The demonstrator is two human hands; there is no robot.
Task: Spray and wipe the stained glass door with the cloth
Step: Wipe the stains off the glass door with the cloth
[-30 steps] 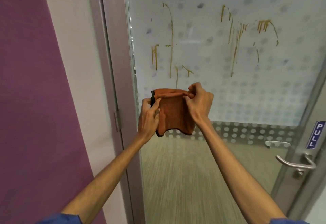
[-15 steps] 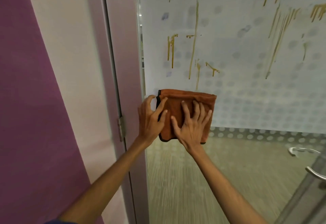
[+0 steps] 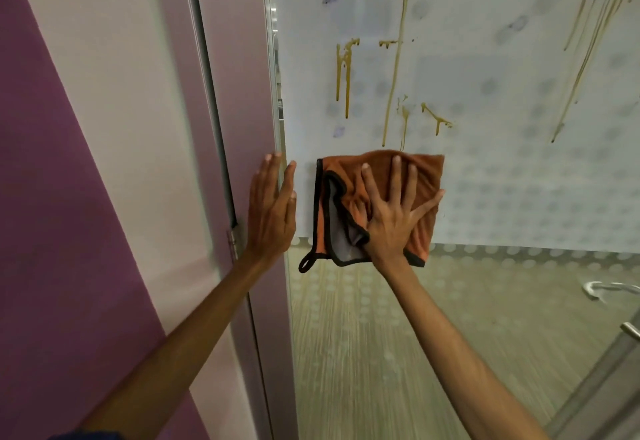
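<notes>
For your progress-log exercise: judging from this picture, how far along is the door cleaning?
Barely begun. Done: cloth laid flat on the glass door. In hand: the right hand presses it just below the brown drips; the left hand rests on the door frame. Left: all drips, including the upper-right streaks, unwiped. Spraying cannot be judged.

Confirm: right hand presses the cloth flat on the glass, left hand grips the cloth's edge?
Wrong on the left hand: the head view shows it flat against the door frame, apart from the cloth. The right hand does press the cloth flat on the glass.
</notes>
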